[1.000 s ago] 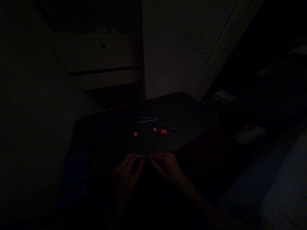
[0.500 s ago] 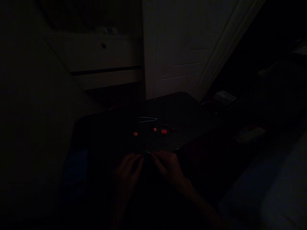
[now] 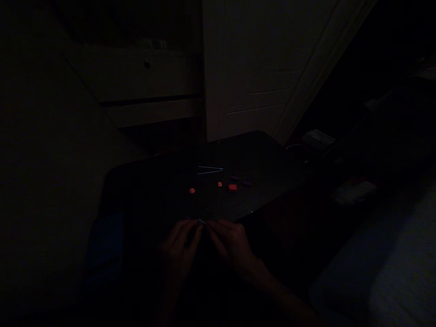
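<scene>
In dim light my left hand [image 3: 180, 243] and my right hand [image 3: 233, 243] meet at the fingertips over the near edge of the dark table [image 3: 257, 152]. Between them shows a small pale strip [image 3: 201, 221], pinched by my right fingers. My left fingers press together at its other end; what else they hold is too dark to see. Beyond the hands lie a red block [image 3: 232, 187], a small orange piece [image 3: 220, 184] and a rough-edged orange-pink piece [image 3: 192, 190]. Two dark purple pieces [image 3: 246, 183] lie to the right. Farther back rests a thin metal V, like tweezers [image 3: 221, 169].
A blue flat object [image 3: 105, 245] is at the left of the table. Behind stand a drawer unit [image 3: 150, 81] and a pale panelled door [image 3: 252, 68]. A box-like object [image 3: 318, 138] is at the right, with pale bedding or cloth [image 3: 402, 272] at lower right.
My right hand has moved slightly left and down, bringing the pale strip against my left fingertips. The pieces on the table have stayed put.
</scene>
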The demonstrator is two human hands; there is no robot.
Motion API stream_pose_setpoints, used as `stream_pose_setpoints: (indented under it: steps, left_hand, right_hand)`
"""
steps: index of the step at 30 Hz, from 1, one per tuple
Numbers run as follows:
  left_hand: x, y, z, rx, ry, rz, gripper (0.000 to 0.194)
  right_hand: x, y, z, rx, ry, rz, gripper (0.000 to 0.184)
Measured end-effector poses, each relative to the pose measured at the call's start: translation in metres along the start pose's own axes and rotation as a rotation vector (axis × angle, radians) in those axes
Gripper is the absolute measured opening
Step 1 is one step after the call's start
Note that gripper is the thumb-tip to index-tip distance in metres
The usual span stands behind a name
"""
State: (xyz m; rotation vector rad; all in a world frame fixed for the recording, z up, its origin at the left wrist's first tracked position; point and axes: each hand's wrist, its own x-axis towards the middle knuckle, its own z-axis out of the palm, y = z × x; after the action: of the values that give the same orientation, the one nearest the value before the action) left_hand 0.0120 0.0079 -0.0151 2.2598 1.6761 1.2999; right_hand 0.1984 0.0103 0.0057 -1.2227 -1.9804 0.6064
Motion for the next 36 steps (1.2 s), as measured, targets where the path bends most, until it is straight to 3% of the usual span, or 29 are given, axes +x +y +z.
stream_pose_setpoints:
  steps: [11, 20, 26, 36]
  left_hand:
    - [0.002, -0.002, -0.002, -0.058, -0.002, 0.002, 0.019]
    - [0.009, 0.000, -0.013, -0.233, 0.003, -0.139, 0.030]
    - [0.012, 0.002, -0.029, -0.318, -0.049, -0.342, 0.030]
    - [0.013, 0.020, -0.033, -0.469, 0.025, -0.408, 0.029]
  right_hand:
    - [-0.001, 0.004, 0.000, -0.004, 0.037, -0.076, 0.024]
    - [0.000, 0.005, -0.007, 0.158, 0.153, -0.072, 0.025]
    - [-0.002, -0.007, -0.008, 0.253, 0.192, -0.061, 0.023]
    - [-0.002, -0.021, -0.017, 0.206, 0.193, -0.073, 0.023]
